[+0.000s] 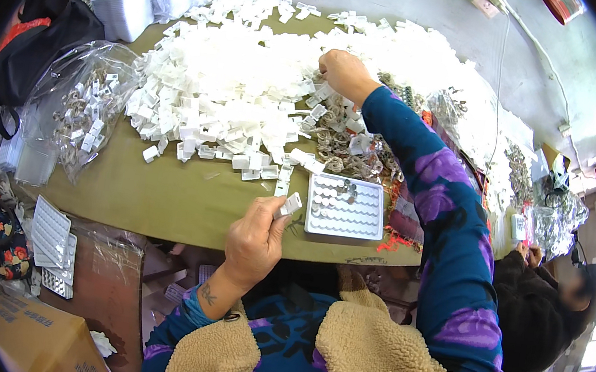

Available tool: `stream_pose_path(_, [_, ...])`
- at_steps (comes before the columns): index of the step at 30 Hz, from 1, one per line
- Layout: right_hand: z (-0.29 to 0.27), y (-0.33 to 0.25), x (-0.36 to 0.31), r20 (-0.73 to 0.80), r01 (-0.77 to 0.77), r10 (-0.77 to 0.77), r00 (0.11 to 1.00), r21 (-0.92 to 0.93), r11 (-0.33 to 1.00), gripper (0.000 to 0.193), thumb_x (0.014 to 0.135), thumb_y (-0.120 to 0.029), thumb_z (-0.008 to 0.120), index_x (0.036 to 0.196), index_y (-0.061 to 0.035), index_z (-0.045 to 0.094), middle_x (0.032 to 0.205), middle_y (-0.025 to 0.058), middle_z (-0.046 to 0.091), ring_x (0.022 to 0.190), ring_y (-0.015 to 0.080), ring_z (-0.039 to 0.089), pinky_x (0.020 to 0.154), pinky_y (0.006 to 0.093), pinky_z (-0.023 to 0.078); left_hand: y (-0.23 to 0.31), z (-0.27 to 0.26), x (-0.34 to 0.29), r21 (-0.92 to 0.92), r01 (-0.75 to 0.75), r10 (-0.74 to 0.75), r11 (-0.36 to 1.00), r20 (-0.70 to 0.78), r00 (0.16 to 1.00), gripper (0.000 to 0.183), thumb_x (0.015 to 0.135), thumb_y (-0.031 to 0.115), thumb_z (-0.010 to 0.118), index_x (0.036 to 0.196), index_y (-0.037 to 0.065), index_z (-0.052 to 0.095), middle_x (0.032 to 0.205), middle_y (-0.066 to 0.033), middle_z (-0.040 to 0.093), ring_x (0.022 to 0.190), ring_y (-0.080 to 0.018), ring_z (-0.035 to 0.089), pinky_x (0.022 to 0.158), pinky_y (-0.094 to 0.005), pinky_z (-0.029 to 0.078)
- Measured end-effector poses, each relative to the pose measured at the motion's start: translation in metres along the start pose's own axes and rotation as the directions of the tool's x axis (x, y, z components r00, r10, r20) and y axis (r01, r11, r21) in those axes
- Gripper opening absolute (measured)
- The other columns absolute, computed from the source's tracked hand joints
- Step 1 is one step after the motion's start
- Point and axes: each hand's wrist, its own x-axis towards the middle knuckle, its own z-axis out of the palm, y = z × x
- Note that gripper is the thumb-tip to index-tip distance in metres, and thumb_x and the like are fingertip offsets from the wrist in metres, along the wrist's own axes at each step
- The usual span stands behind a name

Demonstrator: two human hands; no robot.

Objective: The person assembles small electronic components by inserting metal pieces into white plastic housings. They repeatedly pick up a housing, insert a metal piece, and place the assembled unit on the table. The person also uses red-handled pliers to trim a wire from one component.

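Note:
Between the thumb and fingers of my left hand [255,241], a small white plastic casing [289,206] is pinched above the table's near edge. My right hand [347,74] reaches far over the table, where white pieces meet the bundled cords [344,136]. Its fingers curl down and look closed; their tips and anything in them are hidden. A big heap of white plastic casings [229,79] spreads across the table. Right of my left hand lies a white tray [343,226] with rows of round cells. Several small round discs [323,201] sit in it, some silvery and some dark.
On the left are a clear bag of corded pieces [90,107], a black bag [47,32] and stacked white trays [121,8]. A cardboard box [38,336] stands at lower left. Another person [534,308] works at right. Red-fringed cloth [404,220] lies beside the tray.

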Motion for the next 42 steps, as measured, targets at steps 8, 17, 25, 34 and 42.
stream_pose_path(8, [0.000,0.011,-0.004,0.016,0.219,-0.219,0.976,-0.107,0.970,0.009,0.083,-0.003,0.061,0.087,-0.0067,0.069,0.096,0.0126,0.063,0.093,0.0330,0.063,0.083,0.0421,0.048,0.001,-0.001,0.000,0.000,-0.033,0.033,0.999,0.001,0.999,0.025,0.086,-0.003,0.066,0.110,-0.002,0.059,0.090,-0.0158,0.063,0.070,-0.0287,0.064,0.061,-0.0350,0.051])
stream_pose_path(17, [-0.062,0.013,-0.036,-0.257,0.045,-0.002,0.966,0.160,0.986,0.008,0.086,-0.006,0.058,0.085,-0.0032,0.066,0.087,0.0148,0.070,0.085,0.0349,0.067,0.074,0.0432,0.051,0.001,-0.001,-0.003,-0.032,-0.005,0.005,0.999,-0.001,1.000,0.024,0.087,-0.003,0.064,0.110,-0.001,0.060,0.090,-0.0143,0.063,0.072,-0.0275,0.064,0.063,-0.0343,0.051])
stream_pose_path(25, [-0.097,-0.007,-0.110,0.100,-0.230,0.251,0.963,0.787,0.572,0.014,0.091,-0.007,0.063,0.094,0.0056,0.069,0.079,0.0121,0.071,0.069,0.0140,0.068,0.060,0.0261,0.053,-0.005,0.002,-0.007,-0.199,0.099,-0.101,0.975,0.001,0.995,0.026,0.087,-0.003,0.065,0.113,-0.002,0.062,0.092,-0.0133,0.062,0.070,-0.0230,0.062,0.064,-0.0323,0.050])
stream_pose_path(34, [-0.092,-0.096,-0.220,0.348,-0.354,-0.064,0.935,0.916,-0.188,0.014,0.090,-0.010,0.065,0.097,0.0022,0.065,0.077,0.0045,0.063,0.061,0.0115,0.061,0.059,0.0256,0.052,0.043,-0.021,0.003,-0.788,0.257,-0.098,0.560,0.244,0.965,0.027,0.094,0.012,0.064,0.117,-0.003,0.060,0.132,-0.0198,0.057,0.080,-0.0140,0.065,0.061,-0.0207,0.051])
stream_pose_path(42, [-0.067,-0.145,-0.275,0.379,-0.406,-0.147,0.914,0.846,-0.344,0.020,0.093,-0.010,0.064,0.108,0.0017,0.065,0.084,0.0030,0.067,0.063,0.0079,0.058,0.061,0.0210,0.050,0.072,-0.027,-0.010,-0.784,0.405,-0.106,0.471,0.406,0.908,0.026,0.095,0.012,0.063,0.115,-0.004,0.059,0.116,-0.0192,0.063,0.075,-0.0167,0.067,0.054,-0.0211,0.053])
